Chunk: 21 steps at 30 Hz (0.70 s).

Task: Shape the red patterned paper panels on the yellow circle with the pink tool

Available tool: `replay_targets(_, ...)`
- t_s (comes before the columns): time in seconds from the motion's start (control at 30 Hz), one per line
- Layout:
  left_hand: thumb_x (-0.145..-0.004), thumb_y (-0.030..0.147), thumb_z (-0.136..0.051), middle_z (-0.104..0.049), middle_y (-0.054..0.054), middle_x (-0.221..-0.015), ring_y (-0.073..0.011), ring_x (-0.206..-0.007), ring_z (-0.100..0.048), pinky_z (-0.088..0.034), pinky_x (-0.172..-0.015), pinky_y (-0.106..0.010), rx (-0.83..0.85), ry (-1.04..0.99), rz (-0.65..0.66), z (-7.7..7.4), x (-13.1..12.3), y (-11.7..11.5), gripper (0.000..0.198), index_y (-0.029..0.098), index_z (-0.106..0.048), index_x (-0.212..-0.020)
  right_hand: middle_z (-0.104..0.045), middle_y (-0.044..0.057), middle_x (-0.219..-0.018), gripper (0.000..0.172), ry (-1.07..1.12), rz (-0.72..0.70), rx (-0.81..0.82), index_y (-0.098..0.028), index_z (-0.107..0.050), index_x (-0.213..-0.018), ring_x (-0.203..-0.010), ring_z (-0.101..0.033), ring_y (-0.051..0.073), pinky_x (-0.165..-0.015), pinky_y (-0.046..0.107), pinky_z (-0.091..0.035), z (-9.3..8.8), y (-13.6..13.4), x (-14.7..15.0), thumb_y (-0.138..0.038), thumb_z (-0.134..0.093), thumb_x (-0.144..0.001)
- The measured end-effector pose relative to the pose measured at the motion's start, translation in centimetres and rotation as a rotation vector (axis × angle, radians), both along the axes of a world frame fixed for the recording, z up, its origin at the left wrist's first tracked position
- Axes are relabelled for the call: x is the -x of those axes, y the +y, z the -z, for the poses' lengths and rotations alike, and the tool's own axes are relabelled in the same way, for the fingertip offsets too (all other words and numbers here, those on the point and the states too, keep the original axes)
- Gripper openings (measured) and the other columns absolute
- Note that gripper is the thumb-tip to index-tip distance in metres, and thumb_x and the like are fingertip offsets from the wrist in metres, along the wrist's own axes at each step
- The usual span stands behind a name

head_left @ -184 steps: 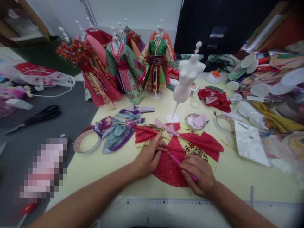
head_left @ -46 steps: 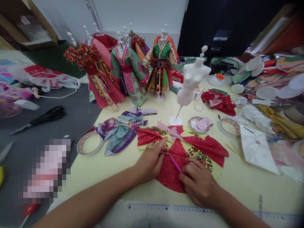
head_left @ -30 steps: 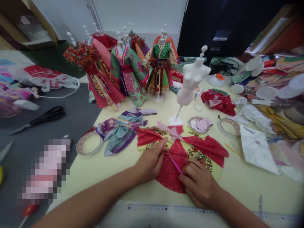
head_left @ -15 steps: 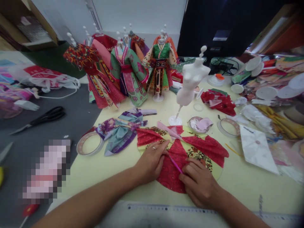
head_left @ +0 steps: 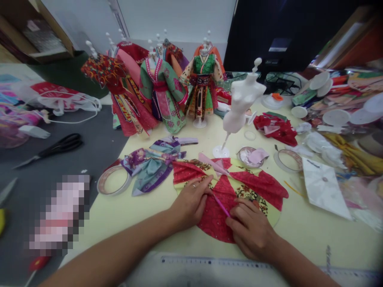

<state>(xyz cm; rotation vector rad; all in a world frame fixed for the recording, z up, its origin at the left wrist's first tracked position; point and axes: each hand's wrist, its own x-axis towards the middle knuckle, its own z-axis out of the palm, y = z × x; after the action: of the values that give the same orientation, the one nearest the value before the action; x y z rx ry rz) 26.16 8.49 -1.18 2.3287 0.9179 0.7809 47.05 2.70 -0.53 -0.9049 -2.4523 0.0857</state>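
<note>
A round doll garment of red and yellow flowered fabric panels (head_left: 220,231) lies spread on the table, with a pale pink strip at its top. My left hand (head_left: 191,201), a ring on one finger, rests on it with fingers stretched flat and close together. In my right hand (head_left: 254,229) is a slim bright pink stick (head_left: 221,205), held with curled fingers low over the red panel. The stick's far end reaches my left fingertips; whether it touches them I cannot tell. A purple and teal doll garment (head_left: 152,167) lies left of the red one.
A bare white doll form (head_left: 242,103) stands behind the garment; dressed forms (head_left: 163,91) stand farther left. Tape rolls (head_left: 113,180) (head_left: 287,160) flank the work. Black scissors (head_left: 56,147) lie on the grey mat (head_left: 98,131). A clear ruler (head_left: 209,261) runs along the front. Fabric scraps crowd the right.
The view has shifted very slightly. Both hands, the pink stick and the garment stay in the same place.
</note>
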Motion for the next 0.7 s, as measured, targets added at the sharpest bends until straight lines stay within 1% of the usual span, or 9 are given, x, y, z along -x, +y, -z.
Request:
replay_targets(0.23,-0.083,0.007,-0.038,-0.066,-0.002,-0.099,-0.0194,-0.101,-0.054,-0.034,-0.099,-0.042,-0.025,-0.002,0.001,0.04,-0.01,0.07,0.059,0.019,-0.017,-0.136,-0.046,0.005,-0.072,0.019,-0.014,-0.007,0.001,-0.014,-0.058,-0.080,-0.069,-0.043,0.015,-0.086,0.045,-0.043,0.16,0.04,0.07,-0.008,-0.041,-0.074)
replay_targets(0.47,-0.082,0.005,-0.037,-0.066,-0.004,-0.103,-0.0207,-0.105,-0.054,-0.033,-0.100,-0.045,-0.100,0.049,0.040,0.06,-0.02,-0.05,0.062,0.017,-0.010,-0.138,-0.046,0.005,-0.072,0.018,-0.028,-0.007,-0.020,-0.014,-0.058,-0.079,-0.070,-0.042,0.015,-0.087,0.046,-0.042,0.03,-0.10,0.03,-0.007,-0.041,-0.074)
replay_targets(0.6,-0.078,0.004,-0.037,-0.066,-0.005,-0.102,-0.0199,-0.101,-0.056,-0.032,-0.100,-0.047,-0.170,0.086,0.083,-0.13,-0.09,-0.07,0.067,0.014,-0.008,-0.138,-0.046,0.005,-0.071,0.019,-0.033,-0.001,-0.027,-0.015,-0.058,-0.078,-0.069,-0.042,0.015,-0.086,0.046,-0.042,0.05,-0.08,0.05,-0.009,-0.040,-0.075)
replay_targets(0.7,-0.077,0.004,-0.037,-0.066,-0.005,-0.099,-0.0196,-0.098,-0.057,-0.033,-0.100,-0.047,-0.210,0.103,0.082,-0.23,-0.23,-0.12,0.069,0.011,-0.007,-0.138,-0.046,0.005,-0.071,0.019,-0.045,-0.004,-0.024,-0.015,-0.058,-0.078,-0.069,-0.042,0.016,-0.086,0.046,-0.042,0.09,-0.09,0.05,-0.009,-0.040,-0.075)
